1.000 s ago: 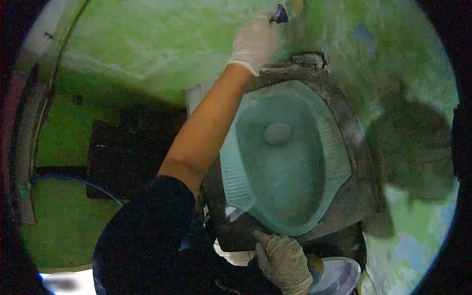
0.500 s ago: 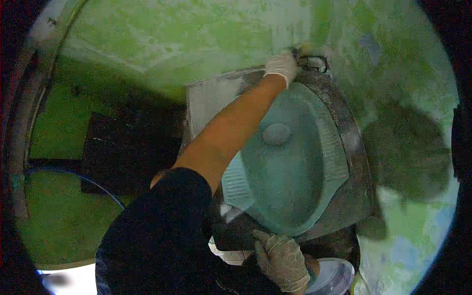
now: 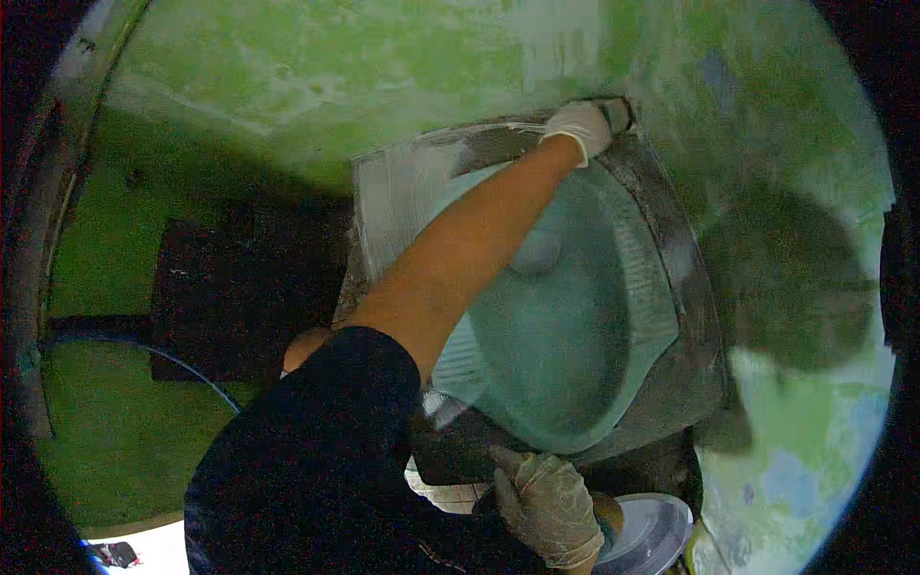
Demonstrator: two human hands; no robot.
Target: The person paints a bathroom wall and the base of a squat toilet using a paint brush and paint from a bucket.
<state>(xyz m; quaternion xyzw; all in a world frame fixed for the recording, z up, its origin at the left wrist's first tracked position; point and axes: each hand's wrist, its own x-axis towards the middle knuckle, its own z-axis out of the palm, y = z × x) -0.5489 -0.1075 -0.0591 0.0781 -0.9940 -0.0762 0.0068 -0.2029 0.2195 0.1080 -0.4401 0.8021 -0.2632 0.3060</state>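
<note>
My left arm reaches across a turquoise squat toilet (image 3: 575,355) with ribbed footrests, set in a dark grey raised slab (image 3: 685,402). In a pale glove, my left hand (image 3: 578,131) is closed at the slab's far edge, beside a small dark-rimmed opening (image 3: 618,114) at its corner. Whatever the fingers grip is hidden under them. Low in view, my right hand (image 3: 551,508), in a thin translucent glove, hangs apart from the near end of the toilet, its fingers loosely bent and nothing seen in them.
Green, patchy walls (image 3: 335,57) stand close beyond and to the right. A clear plastic basin (image 3: 647,537) sits by my right hand. On the left lie a dark block-like shape (image 3: 230,297) and a blue hose (image 3: 187,369). White streaks (image 3: 407,196) mark the slab's far left part.
My left hand has moved a little right along the slab's far edge, toward the corner opening. A dark and yellowish thing seen blurred at its fingers is now covered. My right hand stays put.
</note>
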